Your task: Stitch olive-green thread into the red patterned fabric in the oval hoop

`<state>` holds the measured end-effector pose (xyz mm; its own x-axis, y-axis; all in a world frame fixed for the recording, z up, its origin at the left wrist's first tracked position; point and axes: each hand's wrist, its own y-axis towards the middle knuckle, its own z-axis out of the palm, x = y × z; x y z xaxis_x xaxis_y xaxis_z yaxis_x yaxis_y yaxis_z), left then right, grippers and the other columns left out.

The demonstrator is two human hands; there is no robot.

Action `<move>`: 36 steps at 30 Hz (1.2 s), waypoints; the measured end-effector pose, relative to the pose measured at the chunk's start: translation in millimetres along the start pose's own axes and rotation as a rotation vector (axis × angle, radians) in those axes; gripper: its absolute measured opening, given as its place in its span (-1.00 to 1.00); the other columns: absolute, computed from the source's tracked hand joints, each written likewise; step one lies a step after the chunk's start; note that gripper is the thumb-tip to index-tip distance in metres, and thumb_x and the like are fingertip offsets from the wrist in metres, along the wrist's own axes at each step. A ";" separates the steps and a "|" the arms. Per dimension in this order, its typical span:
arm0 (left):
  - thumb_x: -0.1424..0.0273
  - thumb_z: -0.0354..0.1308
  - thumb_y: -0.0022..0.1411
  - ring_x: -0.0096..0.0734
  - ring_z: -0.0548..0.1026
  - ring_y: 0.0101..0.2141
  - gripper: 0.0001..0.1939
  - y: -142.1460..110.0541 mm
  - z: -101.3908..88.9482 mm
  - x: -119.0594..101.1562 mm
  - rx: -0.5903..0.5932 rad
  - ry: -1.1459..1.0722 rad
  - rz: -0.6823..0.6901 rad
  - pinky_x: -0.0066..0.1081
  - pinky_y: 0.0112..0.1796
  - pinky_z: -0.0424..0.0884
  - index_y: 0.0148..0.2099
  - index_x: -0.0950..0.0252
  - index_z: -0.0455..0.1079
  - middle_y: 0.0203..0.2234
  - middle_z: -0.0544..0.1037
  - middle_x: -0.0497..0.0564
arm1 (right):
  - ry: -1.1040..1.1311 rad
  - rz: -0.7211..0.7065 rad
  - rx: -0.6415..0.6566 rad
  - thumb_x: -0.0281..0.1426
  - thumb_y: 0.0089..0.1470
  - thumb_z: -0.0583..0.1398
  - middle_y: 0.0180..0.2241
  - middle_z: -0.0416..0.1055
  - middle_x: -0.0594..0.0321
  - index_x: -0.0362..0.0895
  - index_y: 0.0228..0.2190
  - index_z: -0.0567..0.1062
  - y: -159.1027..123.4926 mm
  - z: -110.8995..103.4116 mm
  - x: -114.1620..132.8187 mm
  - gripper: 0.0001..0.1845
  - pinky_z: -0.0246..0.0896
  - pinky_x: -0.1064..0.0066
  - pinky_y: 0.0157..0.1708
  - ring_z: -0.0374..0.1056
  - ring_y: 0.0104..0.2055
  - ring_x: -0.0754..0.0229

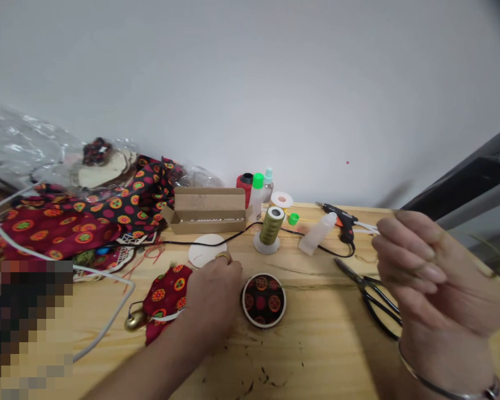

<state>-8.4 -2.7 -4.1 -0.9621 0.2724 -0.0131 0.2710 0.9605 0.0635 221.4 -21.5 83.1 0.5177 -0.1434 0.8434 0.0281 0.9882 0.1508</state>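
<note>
My left hand (pixel 216 291), a ring on one finger, is closed low over the table with its fingertips hidden. It covers part of a red patterned fabric piece (pixel 164 294) with a brass bell (pixel 135 320) at its edge. Just right of this hand lies a round, white-rimmed disc (pixel 264 300) covered in dark patterned fabric. My right hand (pixel 435 278) is raised at the right, fingers curled in a closed pinch; what it grips is hidden. Thin dark thread lines (pixel 312 286) run between the disc and the right hand's side; their ends are unclear.
Scissors (pixel 369 291), a glue gun (pixel 339 218) and a clear squeeze bottle (pixel 318 233) lie to the right. A green thread spool (pixel 271 226) stands behind the disc. An open cardboard box (pixel 208 219) and piled fabric (pixel 83 222) sit left; a black cord (pixel 183 243) crosses behind.
</note>
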 end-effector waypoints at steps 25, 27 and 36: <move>0.42 0.05 0.14 -0.32 0.52 -0.35 -0.67 4.0 -1.9 -10.1 0.406 -2.049 -0.265 -0.29 -0.21 0.32 -0.02 0.37 0.26 -0.43 0.57 0.08 | -0.418 0.384 0.107 -0.41 -0.11 0.23 -0.72 0.29 0.40 -0.20 -0.58 0.29 15.9 22.3 -93.3 -0.81 -0.06 0.61 -0.71 0.11 -0.72 0.46; 0.39 0.05 0.14 -0.37 0.50 -0.39 -0.65 4.2 -2.6 -10.2 0.378 -1.944 -0.270 -0.34 -0.26 0.33 -0.01 0.36 0.27 -0.46 0.56 0.04 | -0.417 0.386 0.109 -0.41 -0.12 0.23 -0.72 0.29 0.40 -0.20 -0.58 0.30 16.6 21.6 -94.1 -0.82 -0.06 0.61 -0.71 0.11 -0.72 0.46; 0.32 0.14 0.04 -0.35 0.46 -0.46 -0.50 1.8 -10.9 -12.7 0.270 -1.568 -0.162 -0.42 -0.44 0.33 0.05 0.33 0.27 -0.50 0.52 0.01 | -0.378 0.395 0.096 -0.41 -0.17 0.23 -0.74 0.23 0.45 -0.18 -0.60 0.27 16.6 23.2 -101.1 -0.79 -0.07 0.59 -0.72 0.08 -0.73 0.45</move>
<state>4.0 -5.1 7.1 -0.0456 -0.2052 -0.9777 0.3342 0.9192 -0.2085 149.7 8.2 12.3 0.1294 0.2099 0.9691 -0.1936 0.9639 -0.1829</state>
